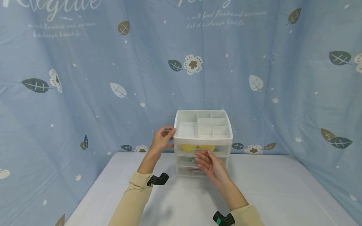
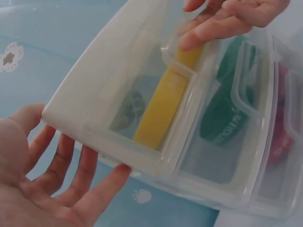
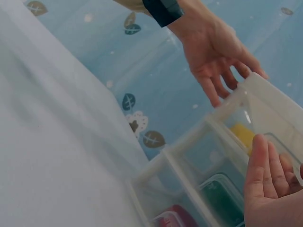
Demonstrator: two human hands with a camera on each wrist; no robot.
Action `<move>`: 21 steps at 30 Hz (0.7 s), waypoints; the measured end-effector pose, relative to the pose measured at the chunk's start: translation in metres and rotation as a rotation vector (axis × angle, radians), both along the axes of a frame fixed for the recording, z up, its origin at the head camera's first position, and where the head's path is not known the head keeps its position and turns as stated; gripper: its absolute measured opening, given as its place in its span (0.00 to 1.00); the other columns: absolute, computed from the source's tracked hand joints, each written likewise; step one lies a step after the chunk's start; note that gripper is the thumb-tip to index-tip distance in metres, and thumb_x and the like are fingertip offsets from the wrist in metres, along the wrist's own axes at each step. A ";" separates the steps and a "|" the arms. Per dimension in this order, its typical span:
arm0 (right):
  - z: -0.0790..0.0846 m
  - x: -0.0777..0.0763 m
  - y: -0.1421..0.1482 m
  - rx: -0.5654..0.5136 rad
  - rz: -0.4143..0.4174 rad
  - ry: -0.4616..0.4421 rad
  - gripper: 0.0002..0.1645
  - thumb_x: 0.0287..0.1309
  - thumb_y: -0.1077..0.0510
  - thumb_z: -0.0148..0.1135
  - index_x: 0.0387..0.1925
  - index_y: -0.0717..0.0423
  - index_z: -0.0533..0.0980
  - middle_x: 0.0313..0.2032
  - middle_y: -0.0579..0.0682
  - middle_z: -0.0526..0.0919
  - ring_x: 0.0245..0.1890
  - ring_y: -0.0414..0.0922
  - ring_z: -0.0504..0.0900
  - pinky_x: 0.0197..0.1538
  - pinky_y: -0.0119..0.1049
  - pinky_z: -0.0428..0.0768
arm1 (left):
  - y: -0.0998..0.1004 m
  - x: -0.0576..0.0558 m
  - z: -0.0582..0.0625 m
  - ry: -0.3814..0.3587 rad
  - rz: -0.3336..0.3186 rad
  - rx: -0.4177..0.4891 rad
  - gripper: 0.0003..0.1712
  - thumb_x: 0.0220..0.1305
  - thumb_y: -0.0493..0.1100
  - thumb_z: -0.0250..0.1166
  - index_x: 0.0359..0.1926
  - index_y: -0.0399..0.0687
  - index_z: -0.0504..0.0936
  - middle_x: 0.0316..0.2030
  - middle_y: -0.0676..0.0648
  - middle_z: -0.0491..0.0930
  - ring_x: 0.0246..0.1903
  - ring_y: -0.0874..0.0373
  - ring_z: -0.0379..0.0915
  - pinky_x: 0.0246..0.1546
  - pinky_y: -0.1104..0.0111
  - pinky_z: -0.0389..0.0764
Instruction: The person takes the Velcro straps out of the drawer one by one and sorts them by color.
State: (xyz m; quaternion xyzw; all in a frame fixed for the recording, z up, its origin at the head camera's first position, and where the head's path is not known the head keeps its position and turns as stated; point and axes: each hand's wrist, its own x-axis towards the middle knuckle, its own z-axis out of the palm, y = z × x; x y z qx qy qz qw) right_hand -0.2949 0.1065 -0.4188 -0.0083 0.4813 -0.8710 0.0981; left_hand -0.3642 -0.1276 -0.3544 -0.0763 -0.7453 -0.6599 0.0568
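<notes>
The white drawer unit (image 1: 203,141) sits right of centre in my head view, its three clear drawers apparently closed. I judge the step in hand as bracing it and reaching for the top drawer (image 1: 222,150). My left hand (image 1: 160,142) has its fingers apart, touching the unit's upper left edge. My right hand (image 1: 212,166) is loosely spread before the drawer fronts, gripping nothing I can see. The next move, I think, calls for hooking fingertips behind the clear pull (image 2: 182,70) while the left hand steadies the body.

I can't tell whether the right fingertips already touch that pull. Through cloudy plastic, the yellow (image 2: 163,109), green (image 2: 227,113) and red things (image 2: 279,142) are hard to identify. The right-wrist view crops the unit at lower right. Outward lie the white worktop (image 1: 268,188) and blue curtain (image 1: 152,62).
</notes>
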 end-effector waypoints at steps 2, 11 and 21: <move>-0.001 0.000 0.000 0.001 -0.001 0.004 0.27 0.77 0.44 0.41 0.62 0.59 0.69 0.51 0.49 0.86 0.45 0.41 0.87 0.45 0.31 0.85 | -0.001 0.000 -0.001 -0.021 -0.008 -0.001 0.27 0.63 0.63 0.64 0.54 0.53 0.79 0.53 0.42 0.78 0.47 0.51 0.80 0.47 0.50 0.84; -0.004 0.005 -0.001 0.009 -0.022 0.010 0.25 0.77 0.44 0.42 0.59 0.58 0.71 0.50 0.48 0.86 0.45 0.42 0.87 0.45 0.31 0.85 | -0.001 0.005 0.000 -0.055 -0.008 -0.008 0.26 0.63 0.64 0.63 0.52 0.52 0.80 0.52 0.44 0.78 0.47 0.52 0.80 0.47 0.49 0.84; -0.004 0.018 0.001 0.039 -0.017 0.019 0.27 0.77 0.45 0.40 0.61 0.59 0.69 0.50 0.48 0.86 0.44 0.41 0.88 0.43 0.31 0.85 | 0.000 0.007 -0.003 -0.052 -0.007 -0.023 0.30 0.61 0.67 0.63 0.54 0.52 0.79 0.54 0.43 0.77 0.49 0.52 0.79 0.47 0.51 0.84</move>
